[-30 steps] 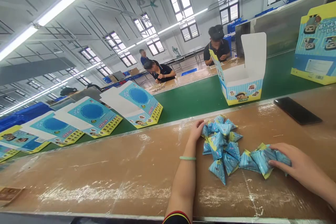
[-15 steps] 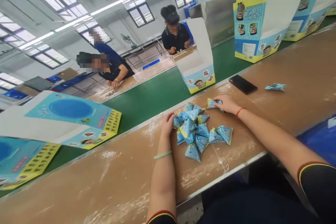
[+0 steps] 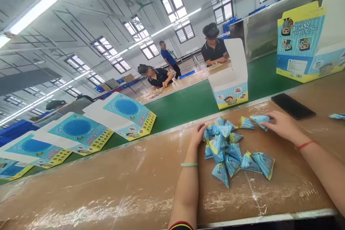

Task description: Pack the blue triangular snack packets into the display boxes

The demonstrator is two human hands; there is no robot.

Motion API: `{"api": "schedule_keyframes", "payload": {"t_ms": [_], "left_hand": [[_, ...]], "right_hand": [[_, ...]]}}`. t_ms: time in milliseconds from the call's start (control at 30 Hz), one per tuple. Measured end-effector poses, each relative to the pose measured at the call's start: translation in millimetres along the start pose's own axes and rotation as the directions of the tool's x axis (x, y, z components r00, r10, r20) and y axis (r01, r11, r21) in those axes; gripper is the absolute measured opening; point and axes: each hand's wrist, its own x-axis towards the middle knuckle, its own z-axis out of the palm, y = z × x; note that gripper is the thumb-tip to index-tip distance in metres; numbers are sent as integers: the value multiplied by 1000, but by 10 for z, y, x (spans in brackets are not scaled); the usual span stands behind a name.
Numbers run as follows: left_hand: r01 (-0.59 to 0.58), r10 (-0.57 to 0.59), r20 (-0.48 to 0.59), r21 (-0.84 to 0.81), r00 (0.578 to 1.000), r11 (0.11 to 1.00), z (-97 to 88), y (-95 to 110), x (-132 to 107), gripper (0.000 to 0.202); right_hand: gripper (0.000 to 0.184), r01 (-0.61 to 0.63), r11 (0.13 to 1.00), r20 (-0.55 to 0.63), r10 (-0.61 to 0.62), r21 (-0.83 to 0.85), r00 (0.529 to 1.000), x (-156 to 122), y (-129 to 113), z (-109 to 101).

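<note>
Several blue-and-yellow pyramid-shaped snack packets [image 3: 221,140] lie in a loose pile on the brown table. My left hand [image 3: 197,136] rests against the pile's left edge, its fingers loosely curved and touching the packets there. At the upper right of the pile, the fingers of my right hand [image 3: 281,126] pinch the end of one blue packet [image 3: 261,120]. Just left of that packet lies another packet [image 3: 246,123]. Two more packets [image 3: 258,164] sit side by side at the pile's lower right.
A black phone [image 3: 293,106] and a single packet [image 3: 336,116] lie to the right. Beyond the table edge runs a green conveyor belt [image 3: 185,102] carrying open printed cartons [image 3: 231,93], with more cartons [image 3: 81,133] at the left. Co-workers [image 3: 214,48] sit across the belt.
My right hand has shifted right with a packet between its fingers, opening a gap to the packet beside it. My left hand stays at the pile. The camera view has swung left.
</note>
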Motion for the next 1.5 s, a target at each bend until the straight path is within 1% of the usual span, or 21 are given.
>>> {"api": "schedule_keyframes", "payload": {"t_ms": [33,100,167,300,433,567,700,767,833,900,933,967,1000,1067,1133,1167,1200,1267,1300,1400,1500], "left_hand": [[-2,2,3,-10,1000,1000,14,-1,-1,30],[-3,3,10,-28,1000,1000,42,-4,1,32],[-1,1,15,-42,1000,999,63,-11,9,33],[5,-4,17,-52,1000,999,99,-39,38,37],[5,-5,5,-48,1000,999,140,-64,64,38],[-6,6,7,-44,1000,999,186,-52,74,38],[-22,23,15,-34,1000,999,239,-6,76,37],[-24,25,13,-22,1000,999,263,18,82,37],[-18,18,15,-8,1000,1000,283,39,90,37],[-8,8,18,6,1000,1000,298,57,97,38],[-4,4,19,13,1000,1000,305,67,100,39],[-1,1,19,20,1000,1000,312,76,103,40],[1,-2,19,26,1000,1000,319,86,106,41],[3,-4,25,35,1000,999,335,109,112,41],[1,-3,31,40,1000,999,353,133,112,40],[-1,0,30,43,1000,999,364,145,108,39],[-5,4,24,46,1000,999,377,156,103,38],[-14,14,11,49,1000,999,411,173,96,37],[-19,19,6,48,1000,999,431,180,96,36],[-33,33,2,41,999,999,492,197,106,35],[-36,35,5,33,999,999,539,217,110,35]], "right_hand": [[50,-34,990,6,34,136,999,2,-28,-36],[59,-95,926,55,81,365,995,-6,-99,-119],[64,-93,901,47,80,424,996,-16,-162,-194],[62,21,962,-25,-15,272,1000,-20,-182,-295],[54,125,986,-86,-117,107,989,22,3,-335],[45,126,983,-90,-139,-132,986,96,341,-299],[33,76,934,-96,-117,-350,988,125,579,-239],[30,69,906,-85,-115,-418,990,117,600,-230],[31,47,887,-83,-96,-460,992,96,545,-244],[41,19,880,-137,-96,-475,986,68,417,-265],[46,31,878,-172,-128,-477,977,53,330,-268],[47,79,877,-188,-188,-473,964,39,234,-258],[43,168,872,-171,-273,-459,947,26,136,-232],[31,402,836,-34,-445,-372,895,3,-40,-123],[38,532,806,106,-524,-259,845,-18,-148,36],[46,541,808,142,-522,-231,841,-27,-167,119],[56,524,821,156,-500,-228,852,-34,-163,194],[73,461,854,151,-436,-243,887,-32,-98,301],[76,430,870,148,-405,-241,902,-23,-47,330],[76,334,921,136,-311,-199,940,13,101,324],[69,238,958,122,-221,-158,968,10,176,229]]}}
